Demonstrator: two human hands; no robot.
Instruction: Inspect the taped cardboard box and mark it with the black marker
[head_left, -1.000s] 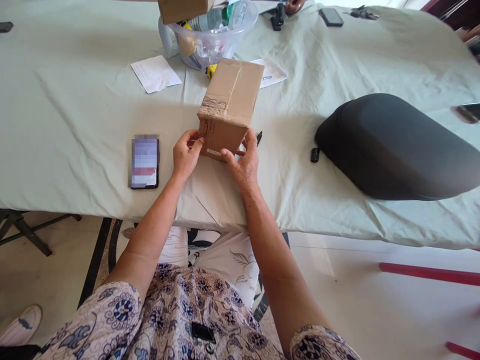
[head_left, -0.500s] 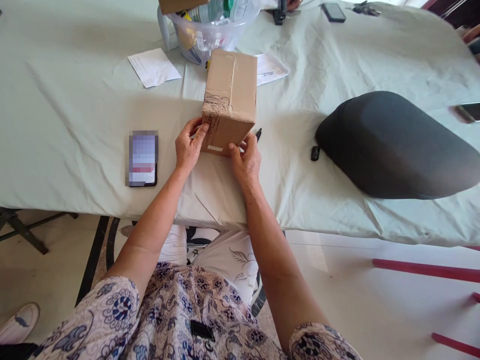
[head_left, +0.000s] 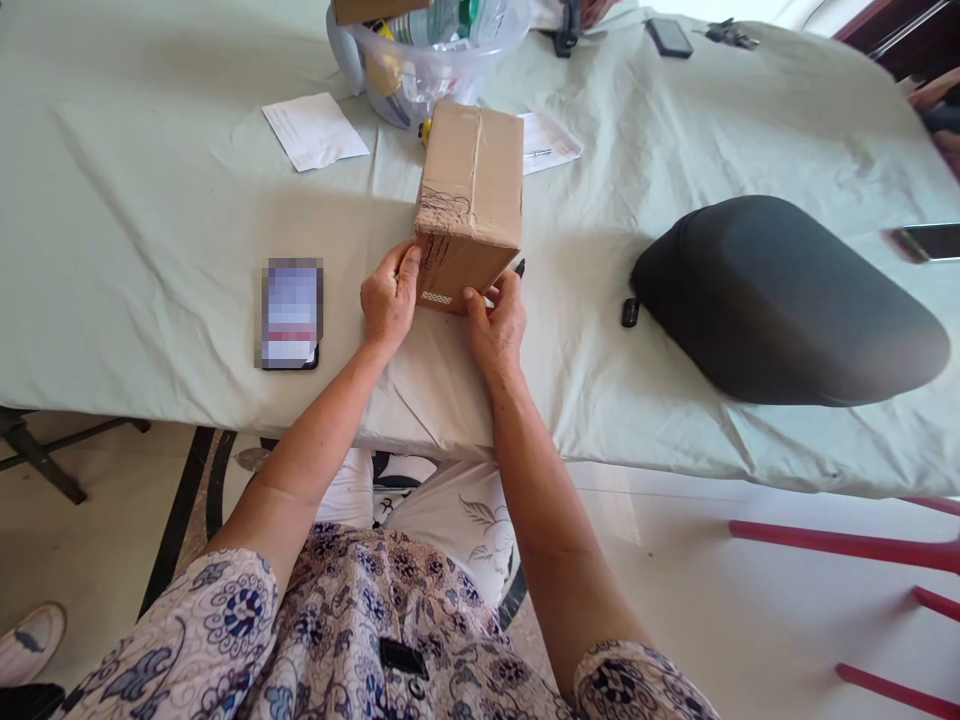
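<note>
A brown cardboard box (head_left: 471, 190), taped along its top seam, stands on the pale green tablecloth (head_left: 150, 220). My left hand (head_left: 388, 300) grips its near left corner, fingers pressed against the side. My right hand (head_left: 496, 322) holds the near right bottom edge, fingers curled on the box. A black pen (head_left: 518, 267) lies just right of the box, partly hidden behind my right hand.
A phone (head_left: 291, 313) lies left of my hands. A large black cushion-like object (head_left: 780, 300) lies at right, with a small black item (head_left: 629, 312) beside it. Behind the box stand a clear plastic tub (head_left: 424, 60) of items and two paper sheets (head_left: 315, 130). Another phone (head_left: 926, 242) sits far right.
The box has been turned slightly so its top seam points straight away from me. Both hands stayed on its near corners, shifting a little to the right with it.
</note>
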